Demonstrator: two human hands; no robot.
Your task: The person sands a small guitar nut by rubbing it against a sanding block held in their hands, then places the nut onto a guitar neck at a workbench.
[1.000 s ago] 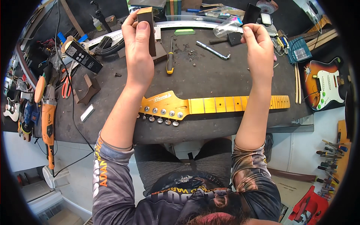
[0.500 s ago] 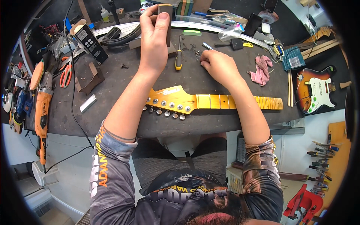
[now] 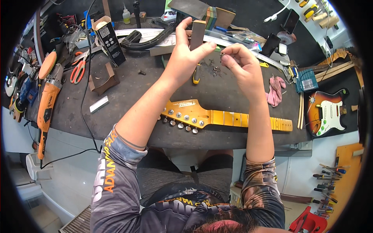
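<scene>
Over the far middle of the bench, my left hand (image 3: 182,58) holds up a dark brown flat block (image 3: 198,34). Its thumb and index finger are spread, and the fingers gripping the block are mostly hidden. Close to the right of it, my right hand (image 3: 244,66) pinches a tiny metal piece (image 3: 222,54), too small to name surely. A screwdriver (image 3: 196,75) with a yellow and black handle lies partly hidden behind my left hand. Small dark screw-like bits (image 3: 215,69) are scattered between the hands. Nearer me lies a maple guitar neck (image 3: 229,117) with tuners, crossed by my right forearm.
A sunburst guitar body (image 3: 328,112) lies at the right beside a pink cloth (image 3: 275,91). At the left are an orange power tool (image 3: 49,106), orange-handled pliers (image 3: 79,72), a black box (image 3: 110,43), a curved brown block (image 3: 104,79) and a hanging black cable (image 3: 86,93).
My right hand has lifted off the bench with a tiny metal piece between its fingertips. My left hand has moved right with the block, its thumb now off the block's face. The view has shifted slightly.
</scene>
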